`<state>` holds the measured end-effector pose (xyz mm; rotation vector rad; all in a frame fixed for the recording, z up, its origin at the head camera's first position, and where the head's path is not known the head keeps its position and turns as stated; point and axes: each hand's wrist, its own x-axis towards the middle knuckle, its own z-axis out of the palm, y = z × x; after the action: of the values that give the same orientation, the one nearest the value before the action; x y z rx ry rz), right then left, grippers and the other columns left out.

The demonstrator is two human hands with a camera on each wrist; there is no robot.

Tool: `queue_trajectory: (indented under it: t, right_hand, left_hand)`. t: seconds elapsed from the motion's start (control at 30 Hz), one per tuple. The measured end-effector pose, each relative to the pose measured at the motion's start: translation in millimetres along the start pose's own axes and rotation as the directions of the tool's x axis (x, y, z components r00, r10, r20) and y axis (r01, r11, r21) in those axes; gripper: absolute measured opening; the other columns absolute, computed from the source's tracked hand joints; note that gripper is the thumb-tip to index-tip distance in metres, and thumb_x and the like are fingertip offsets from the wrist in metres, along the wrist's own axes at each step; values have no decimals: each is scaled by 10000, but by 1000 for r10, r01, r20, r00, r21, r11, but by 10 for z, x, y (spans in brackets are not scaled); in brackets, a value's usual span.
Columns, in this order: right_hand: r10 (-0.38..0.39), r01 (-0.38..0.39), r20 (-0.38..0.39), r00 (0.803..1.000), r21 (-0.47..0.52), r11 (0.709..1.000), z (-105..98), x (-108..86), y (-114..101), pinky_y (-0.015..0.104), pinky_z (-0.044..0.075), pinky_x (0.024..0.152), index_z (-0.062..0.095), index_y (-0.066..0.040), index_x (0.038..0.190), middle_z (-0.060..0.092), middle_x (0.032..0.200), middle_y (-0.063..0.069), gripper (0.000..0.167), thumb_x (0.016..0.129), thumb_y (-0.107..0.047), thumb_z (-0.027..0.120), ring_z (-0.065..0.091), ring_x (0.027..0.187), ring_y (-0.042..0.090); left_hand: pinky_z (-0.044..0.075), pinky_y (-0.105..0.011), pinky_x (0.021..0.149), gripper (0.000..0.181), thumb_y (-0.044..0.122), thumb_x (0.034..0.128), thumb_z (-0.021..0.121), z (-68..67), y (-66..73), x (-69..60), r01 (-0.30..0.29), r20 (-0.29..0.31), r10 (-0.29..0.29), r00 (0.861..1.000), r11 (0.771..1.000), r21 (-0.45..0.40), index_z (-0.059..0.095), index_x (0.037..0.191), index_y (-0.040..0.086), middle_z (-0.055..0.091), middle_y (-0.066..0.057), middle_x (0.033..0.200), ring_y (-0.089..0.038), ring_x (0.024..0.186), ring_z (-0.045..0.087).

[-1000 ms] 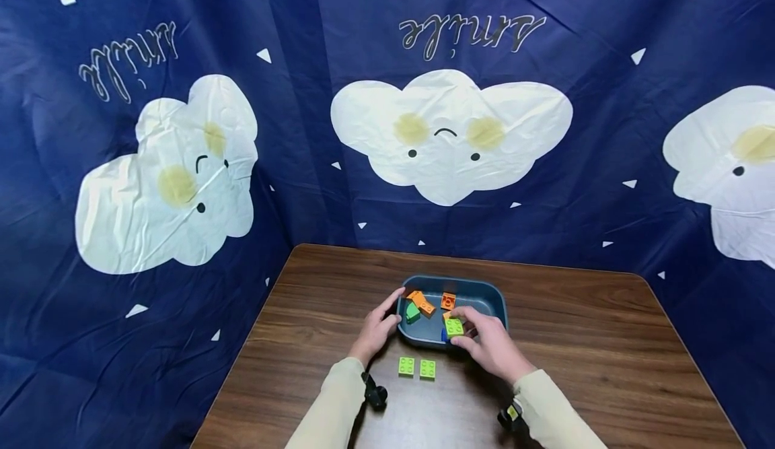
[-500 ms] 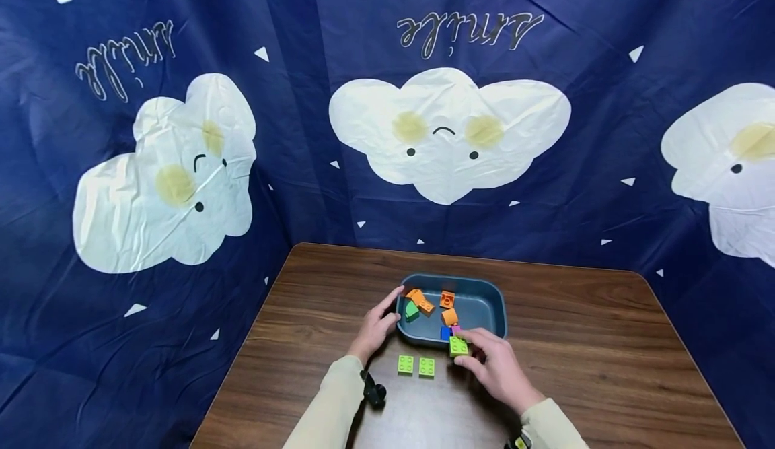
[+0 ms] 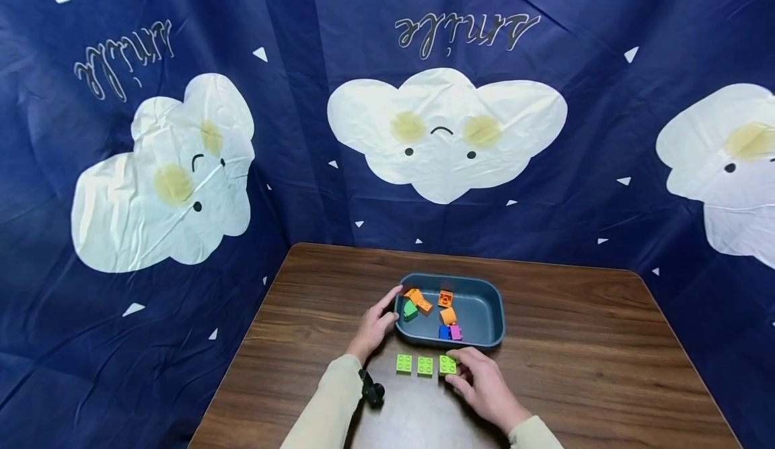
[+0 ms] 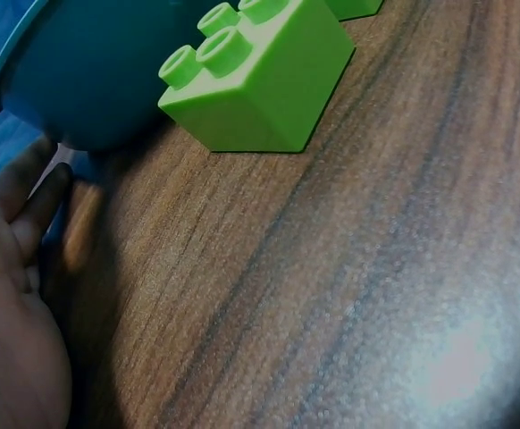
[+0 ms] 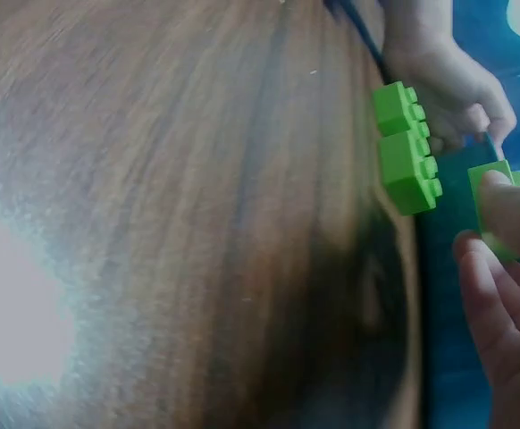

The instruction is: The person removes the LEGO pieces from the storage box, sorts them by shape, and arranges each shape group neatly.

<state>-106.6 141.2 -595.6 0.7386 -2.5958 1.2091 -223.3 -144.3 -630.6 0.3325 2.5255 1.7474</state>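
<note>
My right hand (image 3: 484,382) pinches a lime-green toy brick (image 3: 447,364) between thumb and fingers, just in front of the dark blue tray (image 3: 484,307). In the right wrist view, the thumb covers part of this brick (image 5: 483,183). To its left, two matching green bricks, a middle one (image 3: 425,367) and a left one (image 3: 403,364), rest studs up on the table in a row. My left hand (image 3: 371,329) touches the tray's left end with index finger and thumb spread; its other fingers are mostly hidden from above.
Inside the tray lie several orange bricks (image 3: 445,298), a green piece (image 3: 410,310), a blue brick (image 3: 445,332) and a pink brick (image 3: 456,332). The brown wooden table (image 3: 575,341) meets a dark blue cloth backdrop (image 3: 303,193) at the back.
My right hand has carried the green brick out of the tray, over its front rim and down beside the two other green bricks. My left hand stays at the tray.
</note>
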Motion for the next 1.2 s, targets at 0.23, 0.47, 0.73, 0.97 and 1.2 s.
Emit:
queue_trajectory:
  t: [0.23, 0.47, 0.73, 0.97, 1.2]
  right_hand:
    - [-25, 23, -21, 999, -62, 998, 142, -5, 157, 230, 533, 688, 737, -73, 1147, 659, 970, -84, 371, 809, -72, 889, 618, 782, 53]
    - [79, -77, 14, 997, -82, 994, 197, -11, 219, 275, 548, 728, 745, -42, 1155, 667, 979, -69, 365, 823, -109, 884, 601, 831, 36]
    - [67, -68, -15, 998, -96, 993, 231, -15, 247, 280, 549, 734, 753, -48, 1111, 672, 989, -53, 344, 801, -92, 896, 597, 836, 37]
    - [106, -106, -1, 994, -94, 990, 235, -16, 250, 282, 552, 747, 757, -69, 1117, 668, 995, -61, 338, 809, -100, 894, 599, 850, 39]
    - [128, -127, 4, 992, -98, 987, 234, -23, 245, 286, 552, 757, 760, -77, 1118, 666, 1014, -54, 339, 809, -108, 897, 605, 860, 58]
  left_hand:
    - [273, -592, 1235, 649, 159, 990, 566, 1, -1, 6, 7, -6, -7, 1000, 1000, 4, 478, 1570, 437, 468, 77, 1617, -223, 1518, 390]
    - [263, -598, 1238, 658, 150, 981, 570, 7, -12, 9, -8, -5, 8, 1000, 1000, -13, 483, 1566, 438, 477, 70, 1613, -234, 1522, 386]
    - [256, -611, 1236, 656, 160, 978, 568, 9, -29, 8, -8, -6, 8, 1000, 1000, -13, 481, 1569, 434, 473, 68, 1616, -243, 1526, 382]
    - [253, -617, 1236, 651, 165, 986, 564, 9, -11, 5, -3, -3, 3, 1000, 1000, -15, 477, 1559, 464, 471, 80, 1617, -240, 1529, 379]
    - [264, -605, 1236, 660, 142, 992, 569, 6, -24, 4, -8, -6, 8, 1000, 1000, -9, 475, 1560, 464, 473, 94, 1612, -230, 1528, 381]
